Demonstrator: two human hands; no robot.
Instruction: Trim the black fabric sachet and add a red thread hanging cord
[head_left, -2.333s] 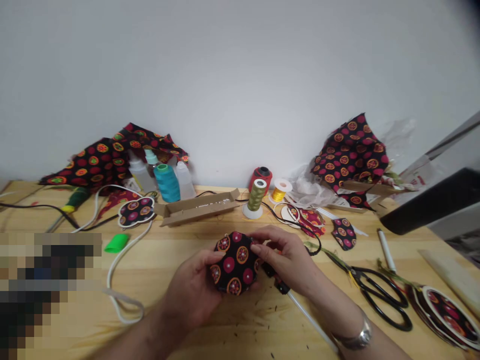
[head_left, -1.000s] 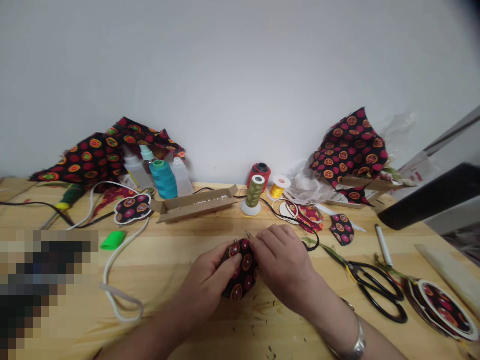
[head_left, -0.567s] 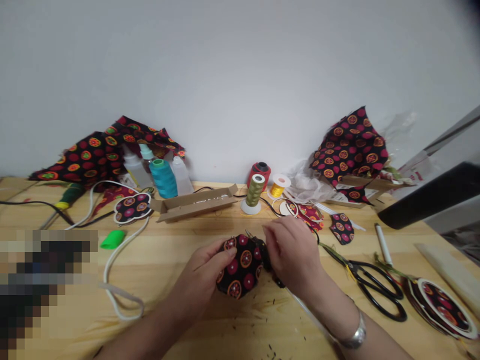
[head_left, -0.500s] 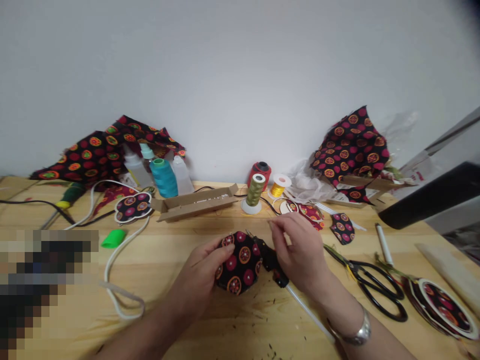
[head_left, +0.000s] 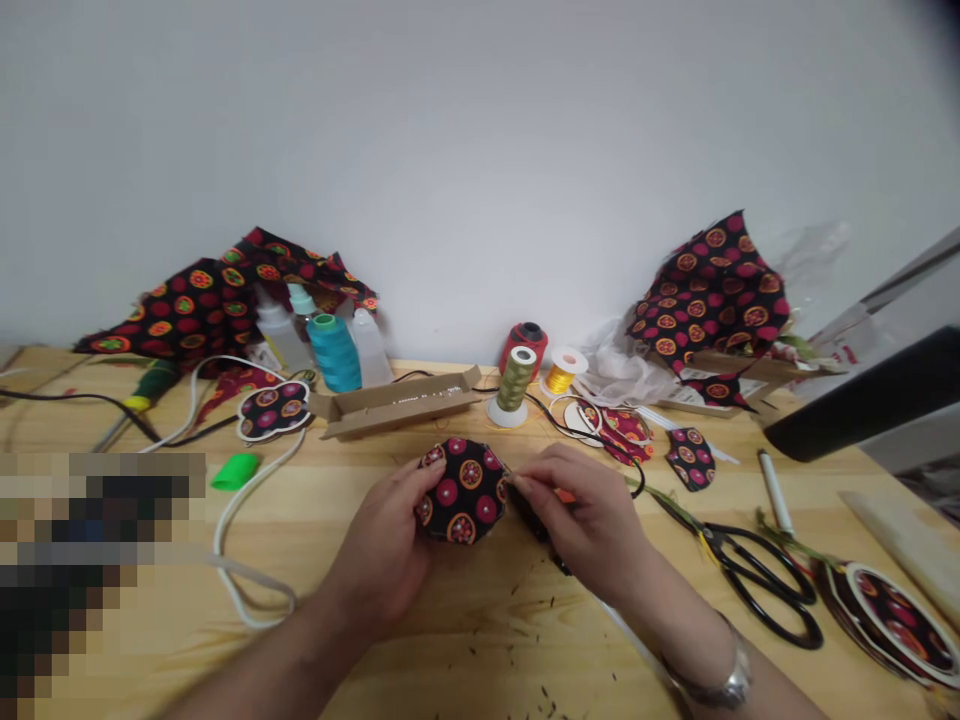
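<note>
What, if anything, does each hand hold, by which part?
Left hand: patterned fabric piece, by its left edge. Right hand: near the right edge; hold unclear.

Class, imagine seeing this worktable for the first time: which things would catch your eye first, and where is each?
Probably the dark patterned piece, held in the left hand near the center, with the right hand at its edge. Next might come the bright blue thread spool, standing at the back left, and the black-handled scissors, lying on the right.
</note>
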